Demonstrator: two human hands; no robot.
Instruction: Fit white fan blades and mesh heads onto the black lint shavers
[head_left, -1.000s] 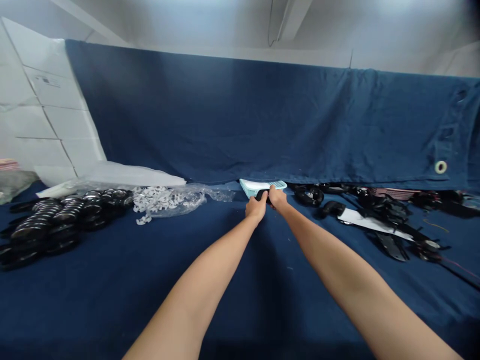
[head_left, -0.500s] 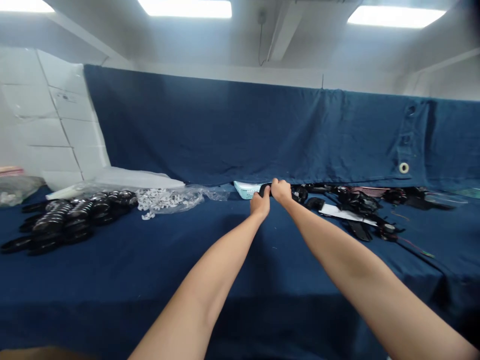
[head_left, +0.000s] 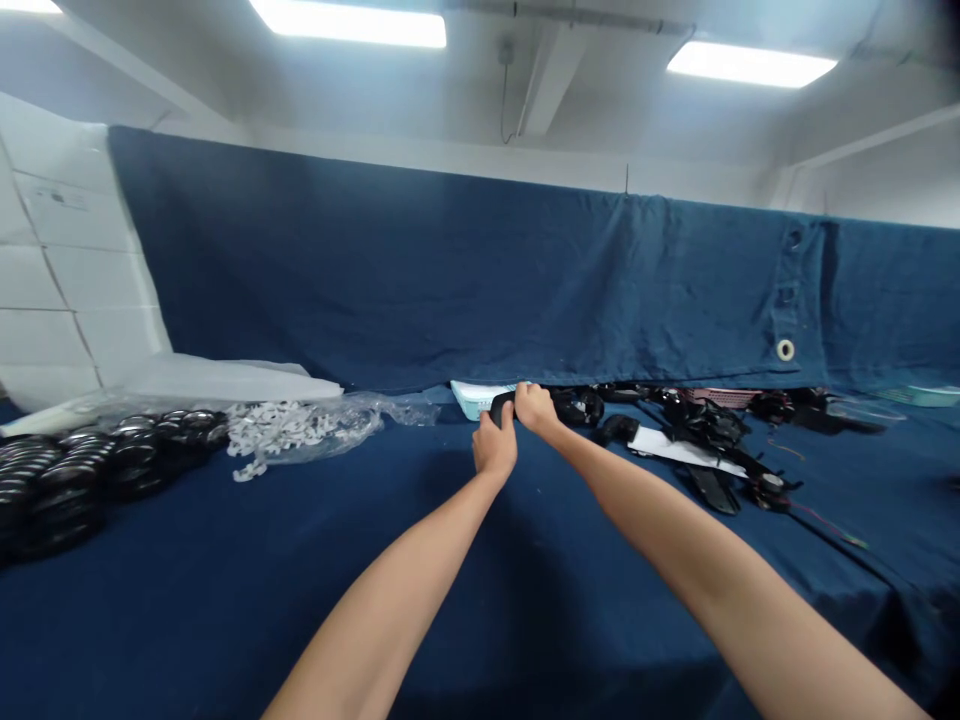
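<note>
A small black part (head_left: 501,408) is held between my two hands, above the far side of the blue-covered table (head_left: 315,560). My left hand (head_left: 495,440) is closed on its near left side, with the thumb pointing up. Around its right side curl the fingers of my right hand (head_left: 535,408). The part's full shape is hidden by my fingers. Just behind my hands sits a light blue basket (head_left: 469,402) with something white in it.
Black rings (head_left: 82,470) are piled at the left, beside small white pieces (head_left: 277,428) on clear plastic. Right of my hands lie black parts with wires (head_left: 705,420), a white strip (head_left: 682,450) and a pink basket (head_left: 724,397). A blue curtain (head_left: 375,280) hangs behind.
The view has turned slightly, so my hands and the table items appear further left and a little lower. Both hands keep their hold on the black part.
</note>
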